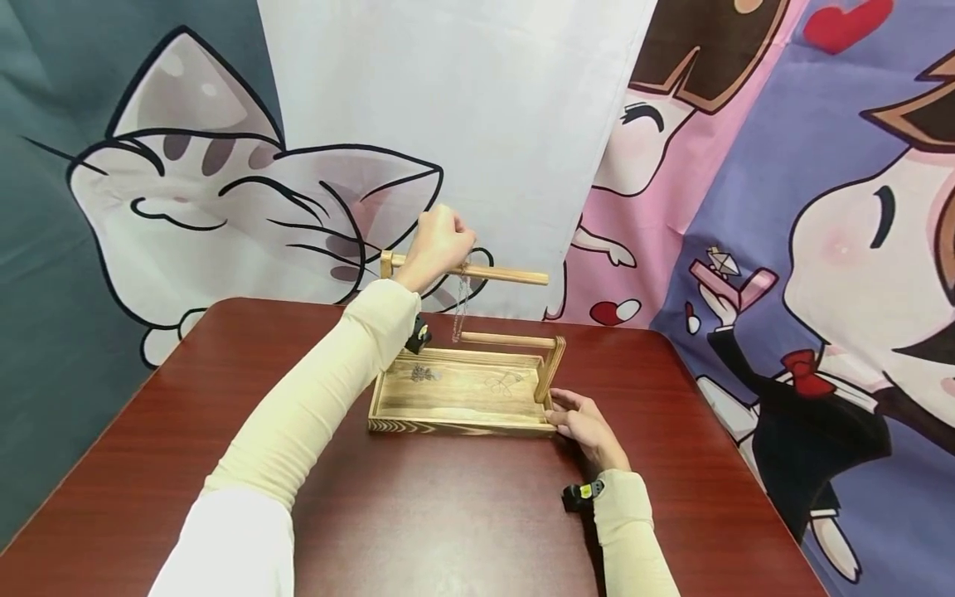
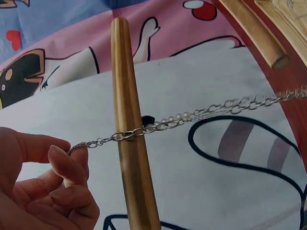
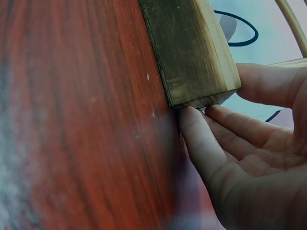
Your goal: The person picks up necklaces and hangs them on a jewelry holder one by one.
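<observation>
Head | left hand (image 1: 438,240) pinches silver chain (image 2: 165,126) across wooden bar (image 2: 125,91) | right hand (image 1: 585,426) grips tray (image 1: 462,429) at corner

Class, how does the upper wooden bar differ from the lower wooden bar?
In the head view, the upper bar has its free end pointing right, while the lower bar's points left. In the left wrist view, a chain held by the left hand crosses the upper bar but not the lower bar. Both are slim and of light wood.
</observation>
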{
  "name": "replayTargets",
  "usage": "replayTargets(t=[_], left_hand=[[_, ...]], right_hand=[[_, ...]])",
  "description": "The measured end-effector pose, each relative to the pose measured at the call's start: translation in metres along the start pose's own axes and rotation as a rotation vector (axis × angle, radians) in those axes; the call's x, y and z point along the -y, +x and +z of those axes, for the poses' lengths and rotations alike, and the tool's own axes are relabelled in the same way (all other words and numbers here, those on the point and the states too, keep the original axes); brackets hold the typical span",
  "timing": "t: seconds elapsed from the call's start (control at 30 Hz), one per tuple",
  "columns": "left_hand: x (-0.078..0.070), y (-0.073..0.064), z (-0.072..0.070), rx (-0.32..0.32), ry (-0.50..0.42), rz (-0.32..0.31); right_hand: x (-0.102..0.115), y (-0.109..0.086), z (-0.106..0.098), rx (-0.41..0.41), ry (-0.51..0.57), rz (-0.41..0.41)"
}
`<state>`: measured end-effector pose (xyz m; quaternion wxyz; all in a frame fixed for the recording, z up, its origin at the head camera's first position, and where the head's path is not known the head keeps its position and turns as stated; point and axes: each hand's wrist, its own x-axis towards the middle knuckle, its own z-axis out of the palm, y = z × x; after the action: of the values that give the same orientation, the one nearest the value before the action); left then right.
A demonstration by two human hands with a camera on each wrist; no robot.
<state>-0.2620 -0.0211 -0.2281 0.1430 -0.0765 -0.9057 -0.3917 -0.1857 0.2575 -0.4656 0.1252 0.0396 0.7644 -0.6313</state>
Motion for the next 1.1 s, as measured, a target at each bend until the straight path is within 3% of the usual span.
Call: replayTargets(t=[0.3, 0.63, 1.1], left_hand=[[0.006, 0.001, -0.016, 0.016, 0.026, -0.055], [0.019, -0.004, -0.027, -0.010, 0.034, -0.041], [0.025, -0.007, -0.039, -0.031, 0.102, -0.039]], right_hand=[[-0.002, 0.004, -0.004, -0.013, -0.005, -0.009], [-0.003, 0.003, -0.001, -0.004, 0.008, -0.006], [-0.003, 0.002, 0.000, -0.004, -0.002, 0.006]])
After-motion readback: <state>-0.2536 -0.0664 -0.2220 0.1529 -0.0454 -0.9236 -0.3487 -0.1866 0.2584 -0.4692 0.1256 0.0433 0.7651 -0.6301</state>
